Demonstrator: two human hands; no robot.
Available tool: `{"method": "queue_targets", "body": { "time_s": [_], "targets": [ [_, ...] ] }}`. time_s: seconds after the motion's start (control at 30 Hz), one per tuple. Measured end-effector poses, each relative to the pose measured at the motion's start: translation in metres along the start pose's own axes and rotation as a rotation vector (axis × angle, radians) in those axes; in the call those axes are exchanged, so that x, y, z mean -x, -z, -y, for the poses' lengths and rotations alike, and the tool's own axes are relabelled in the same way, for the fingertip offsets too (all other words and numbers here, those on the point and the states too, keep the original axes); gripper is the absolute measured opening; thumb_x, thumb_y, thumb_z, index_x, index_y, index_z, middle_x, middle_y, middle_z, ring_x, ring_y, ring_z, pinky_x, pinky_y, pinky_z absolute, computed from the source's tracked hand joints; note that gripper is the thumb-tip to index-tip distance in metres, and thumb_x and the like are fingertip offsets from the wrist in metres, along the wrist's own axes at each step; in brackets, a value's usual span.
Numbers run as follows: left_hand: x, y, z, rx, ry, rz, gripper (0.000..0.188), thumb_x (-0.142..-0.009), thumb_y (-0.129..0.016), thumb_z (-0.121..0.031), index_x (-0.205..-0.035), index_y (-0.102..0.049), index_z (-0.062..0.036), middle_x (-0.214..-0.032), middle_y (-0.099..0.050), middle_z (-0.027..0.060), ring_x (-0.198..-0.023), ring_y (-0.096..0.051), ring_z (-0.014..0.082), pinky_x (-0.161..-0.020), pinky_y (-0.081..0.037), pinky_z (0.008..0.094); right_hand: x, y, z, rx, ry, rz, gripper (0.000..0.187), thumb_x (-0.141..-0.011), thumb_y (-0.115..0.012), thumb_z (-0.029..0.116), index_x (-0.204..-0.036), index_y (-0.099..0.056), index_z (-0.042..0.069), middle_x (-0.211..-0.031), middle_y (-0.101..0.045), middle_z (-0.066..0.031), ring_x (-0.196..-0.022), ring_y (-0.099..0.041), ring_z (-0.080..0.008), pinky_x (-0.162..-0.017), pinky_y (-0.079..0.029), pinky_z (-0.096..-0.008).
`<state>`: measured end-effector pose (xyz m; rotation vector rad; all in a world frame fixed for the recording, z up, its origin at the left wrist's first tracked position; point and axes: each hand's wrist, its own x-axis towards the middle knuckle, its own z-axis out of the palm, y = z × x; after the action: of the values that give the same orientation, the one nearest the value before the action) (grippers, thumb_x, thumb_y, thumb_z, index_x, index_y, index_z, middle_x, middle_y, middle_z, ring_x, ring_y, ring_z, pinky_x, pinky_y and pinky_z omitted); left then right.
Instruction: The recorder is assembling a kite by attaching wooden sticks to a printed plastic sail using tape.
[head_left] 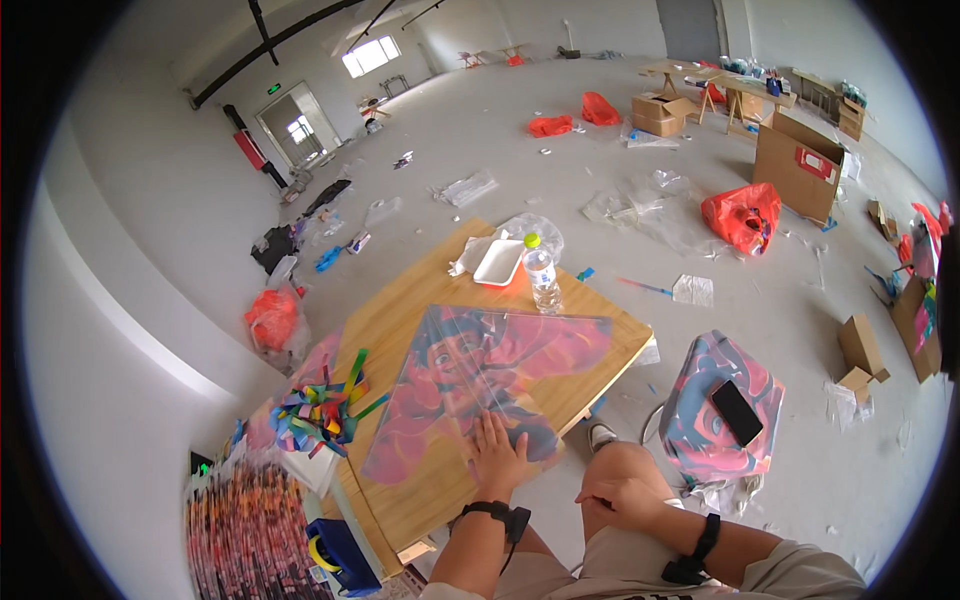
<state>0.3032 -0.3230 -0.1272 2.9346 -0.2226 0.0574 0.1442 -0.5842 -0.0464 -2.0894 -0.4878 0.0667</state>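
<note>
A glossy, roughly triangular printed sheet [560,345] in pink and blue-grey lies on the wooden table [375,325]. My left hand [497,455] rests flat on its near part, fingers stretched out and apart. My right hand [622,500] lies on my right thigh by the knee with its fingers curled in. A small dark spot shows at those fingertips, too small to name. Left of the sheet sits a heap of multicoloured ribbon strips [310,420]. A clear water bottle [541,277] with a yellow-green cap stands beyond the sheet, beside a white tray [497,262].
At right, a black phone [738,413] lies on a stool [700,440] covered in similar print. A blue tape dispenser [345,560] and a stack of printed sheets [240,535] are at lower left. Red bags [742,218], cardboard boxes [790,165] and plastic scraps litter the floor.
</note>
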Motion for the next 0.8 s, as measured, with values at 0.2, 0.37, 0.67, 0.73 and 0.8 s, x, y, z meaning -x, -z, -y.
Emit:
{"method": "queue_targets", "body": {
  "time_s": [0.2, 0.37, 0.67, 0.73, 0.8],
  "targets": [
    [0.020, -0.008, 0.011, -0.006, -0.009, -0.068, 0.085, -0.105, -0.044, -0.055, -0.162, -0.026, 0.0050, -0.172, -0.020, 0.0222, -0.159, -0.018, 0.0419, -0.127, -0.014, 0.0603, 0.000, 0.007, -0.002, 0.000, 0.058, -0.088, 0.019, -0.097, -0.066, 0.017, -0.113, -0.075, 0.015, -0.089, -0.074, -0.0089, -0.073, -0.070, -0.0283, -0.070, -0.056, -0.0393],
    [0.042, -0.011, 0.015, -0.020, -0.006, -0.098, 0.085, -0.104, -0.045, -0.056, -0.161, -0.028, 0.0054, -0.172, -0.022, 0.0238, -0.157, -0.020, 0.0454, -0.125, -0.017, 0.0636, 0.001, 0.002, -0.010, -0.043, 0.047, -0.085, 0.019, -0.096, -0.066, 0.015, -0.113, -0.074, 0.013, -0.088, -0.074, -0.0090, -0.073, -0.070, -0.0276, -0.069, -0.056, -0.0387],
    [0.034, -0.009, 0.033, -0.024, 0.091, -0.061, 0.087, -0.105, -0.042, -0.057, -0.164, -0.023, 0.0034, -0.173, -0.017, 0.0222, -0.160, -0.015, 0.0436, -0.126, -0.013, 0.0622, 0.001, 0.004, 0.001, -0.054, 0.042, -0.038, 0.019, -0.097, -0.065, 0.015, -0.113, -0.075, 0.013, -0.087, -0.074, -0.0092, -0.072, -0.069, -0.0280, -0.069, -0.055, -0.0393],
    [0.029, -0.005, 0.035, -0.014, 0.090, -0.048, 0.087, -0.105, -0.041, -0.058, -0.164, -0.021, 0.0030, -0.174, -0.015, 0.0217, -0.160, -0.014, 0.0426, -0.127, -0.012, 0.0613, 0.003, 0.002, 0.003, -0.051, 0.007, -0.023, 0.019, -0.097, -0.065, 0.016, -0.112, -0.075, 0.013, -0.088, -0.074, -0.0095, -0.073, -0.069, -0.0277, -0.069, -0.055, -0.0387],
    [0.022, 0.000, 0.038, 0.002, 0.083, -0.045, 0.087, -0.105, -0.040, -0.058, -0.164, -0.021, 0.0028, -0.174, -0.014, 0.0213, -0.160, -0.013, 0.0415, -0.128, -0.011, 0.0604, 0.002, -0.001, 0.002, -0.032, 0.032, -0.072, 0.019, -0.097, -0.065, 0.016, -0.112, -0.076, 0.013, -0.089, -0.074, -0.0099, -0.076, -0.069, -0.0273, -0.071, -0.055, -0.0382]
  ]
}}
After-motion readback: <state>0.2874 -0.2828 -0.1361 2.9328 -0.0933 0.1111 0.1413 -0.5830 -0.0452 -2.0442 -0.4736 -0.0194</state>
